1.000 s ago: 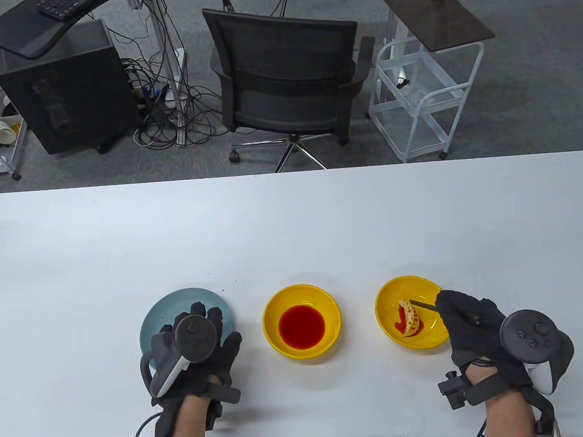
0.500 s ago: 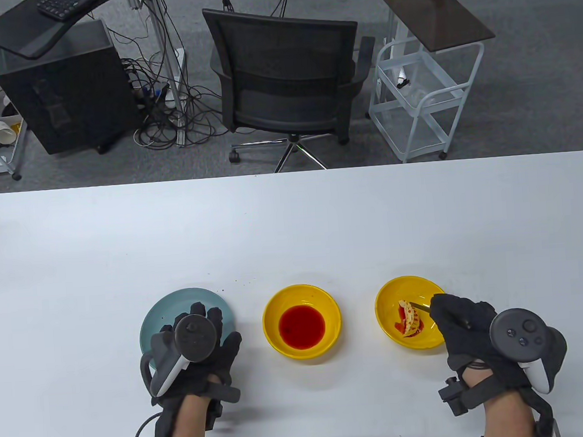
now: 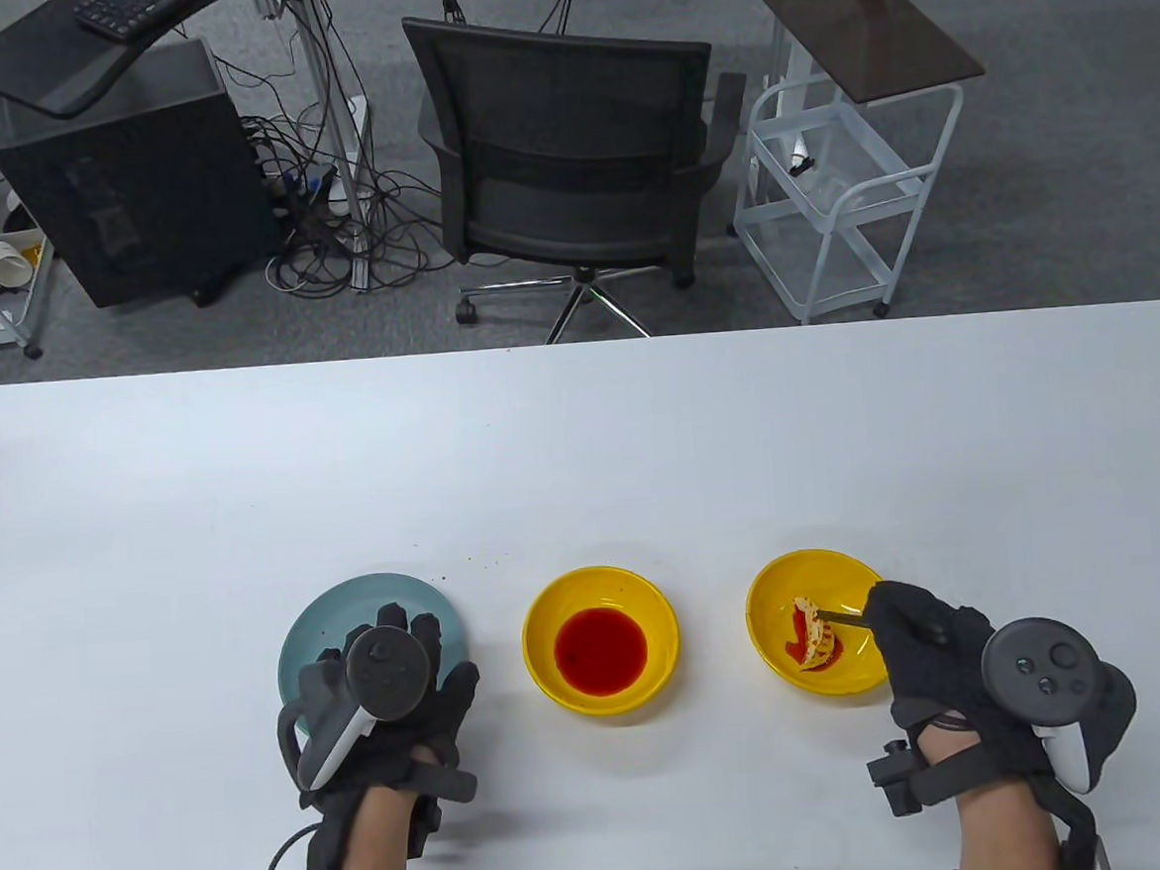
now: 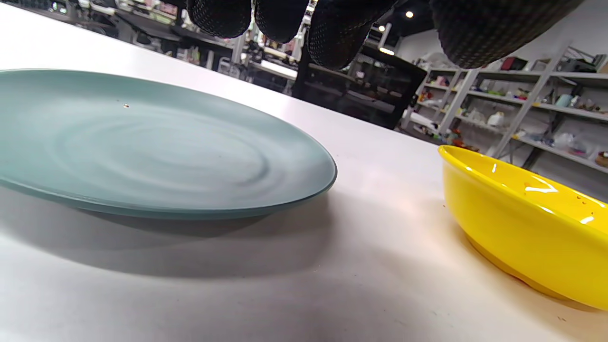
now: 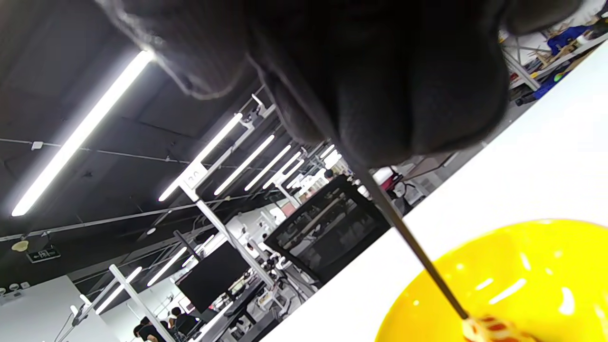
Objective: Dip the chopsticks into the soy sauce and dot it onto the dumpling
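Note:
A yellow bowl (image 3: 596, 585) in the middle holds red sauce (image 3: 601, 651). A second yellow bowl (image 3: 828, 569) on the right holds a dumpling (image 3: 810, 634) streaked with red sauce. My right hand (image 3: 927, 644) grips dark chopsticks (image 3: 839, 617) whose tips touch the dumpling; in the right wrist view the chopsticks (image 5: 403, 228) run down to the dumpling (image 5: 494, 329). My left hand (image 3: 390, 697) rests flat over the near part of a blue-green plate (image 3: 354, 605) and holds nothing; its fingertips (image 4: 332, 33) hang above the plate (image 4: 142, 147).
A few dark specks lie on the white table (image 3: 581, 455) beyond the plate. A black office chair (image 3: 571, 157) and a white cart (image 3: 841, 188) stand past the table's far edge. The sauce bowl (image 4: 527, 223) shows in the left wrist view.
My right hand shifted slightly, keeping the chopstick tips on the dumpling. My left hand has not moved.

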Demonstrator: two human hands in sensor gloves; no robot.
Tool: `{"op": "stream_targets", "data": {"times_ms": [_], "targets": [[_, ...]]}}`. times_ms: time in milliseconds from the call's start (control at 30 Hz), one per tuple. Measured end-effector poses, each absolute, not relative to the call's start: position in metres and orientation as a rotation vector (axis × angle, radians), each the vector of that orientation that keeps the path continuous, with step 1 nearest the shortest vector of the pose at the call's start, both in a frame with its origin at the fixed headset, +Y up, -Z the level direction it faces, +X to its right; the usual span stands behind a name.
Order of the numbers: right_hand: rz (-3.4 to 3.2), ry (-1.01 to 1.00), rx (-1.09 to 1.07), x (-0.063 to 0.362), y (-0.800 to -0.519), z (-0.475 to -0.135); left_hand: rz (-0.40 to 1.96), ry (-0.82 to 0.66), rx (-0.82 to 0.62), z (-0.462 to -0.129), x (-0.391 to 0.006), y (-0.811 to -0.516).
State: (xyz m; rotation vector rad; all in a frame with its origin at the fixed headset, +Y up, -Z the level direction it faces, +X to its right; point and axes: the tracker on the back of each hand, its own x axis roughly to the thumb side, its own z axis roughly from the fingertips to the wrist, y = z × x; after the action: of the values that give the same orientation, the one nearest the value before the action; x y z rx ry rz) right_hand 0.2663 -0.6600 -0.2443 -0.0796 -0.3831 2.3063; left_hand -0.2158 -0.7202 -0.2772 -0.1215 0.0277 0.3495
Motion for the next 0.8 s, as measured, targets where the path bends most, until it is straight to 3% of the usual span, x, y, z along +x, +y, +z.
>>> {"op": "stream_targets", "data": {"times_ms": [433, 800], "targets": [[2.279, -0.413, -0.057, 0.269, -0.655, -0.24, 0.35, 0.031, -0.122, -0.277, -0.216, -0.72], [2.373, -0.294, -0.056, 0.26, -0.665, -0.247, 0.352, 0.03, -0.123, -0.277, -0.216, -0.719]]}}
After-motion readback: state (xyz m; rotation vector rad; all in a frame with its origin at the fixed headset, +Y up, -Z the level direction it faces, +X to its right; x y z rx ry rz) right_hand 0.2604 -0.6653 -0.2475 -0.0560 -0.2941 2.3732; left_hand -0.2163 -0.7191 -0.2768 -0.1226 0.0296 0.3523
